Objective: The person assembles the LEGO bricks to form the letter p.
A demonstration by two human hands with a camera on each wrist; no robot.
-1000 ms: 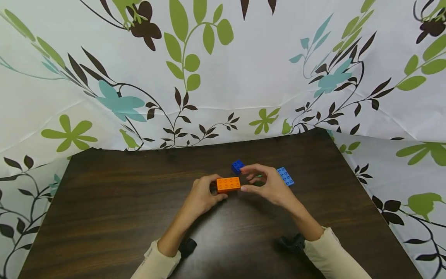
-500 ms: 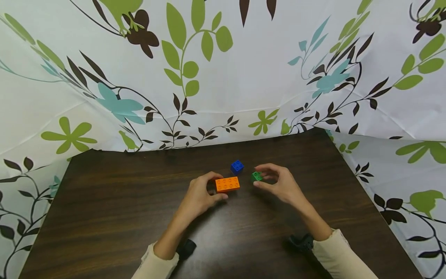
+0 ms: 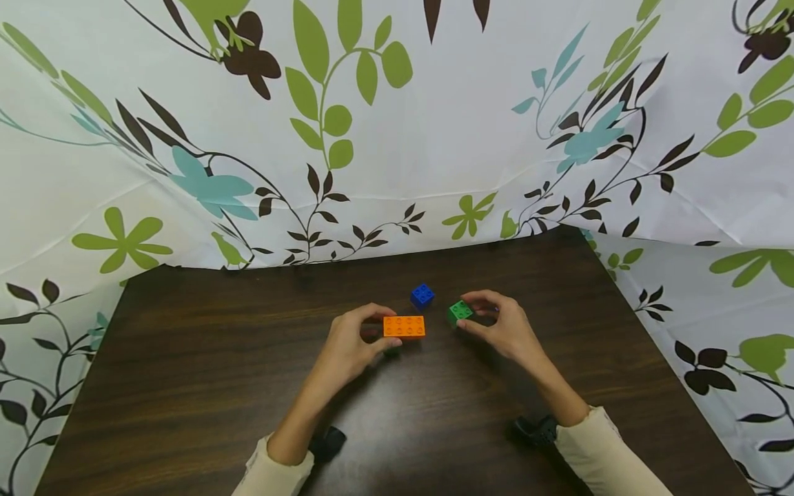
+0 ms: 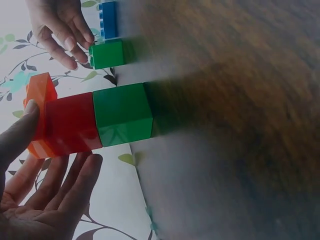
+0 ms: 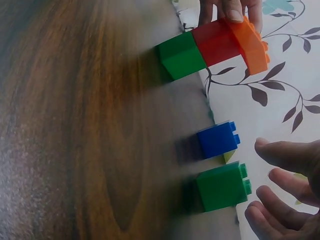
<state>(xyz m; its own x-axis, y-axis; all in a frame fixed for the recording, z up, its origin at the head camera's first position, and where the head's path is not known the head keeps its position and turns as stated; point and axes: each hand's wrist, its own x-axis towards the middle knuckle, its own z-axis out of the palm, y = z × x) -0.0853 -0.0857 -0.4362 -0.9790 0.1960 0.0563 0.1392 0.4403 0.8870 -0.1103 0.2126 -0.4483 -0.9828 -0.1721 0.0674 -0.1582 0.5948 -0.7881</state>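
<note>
My left hand [image 3: 356, 341] grips the orange brick [image 3: 404, 326] at the top of a stack, thumb on the near side. Below the orange brick are a red brick [image 4: 72, 124] and a green brick [image 4: 123, 114], seen from the side in both wrist views. In the head view the orange brick covers most of the stack. Close beside a separate green brick [image 3: 460, 312] on the table is my right hand [image 3: 504, 325], its thumb and fingers spread. The right wrist view shows these fingers apart from the green brick's studs.
A small blue brick [image 3: 422, 295] stands on the dark wood table [image 3: 236, 372], between the stack and the separate green brick. Another blue piece with a row of studs [image 4: 108, 20] lies near my right hand. A patterned cloth [image 3: 459, 124] hangs behind the table.
My right hand has moved right, from the orange brick's end to beside the separate green brick, which now shows more fully. My left hand has shifted slightly left, keeping its grip on the orange brick.
</note>
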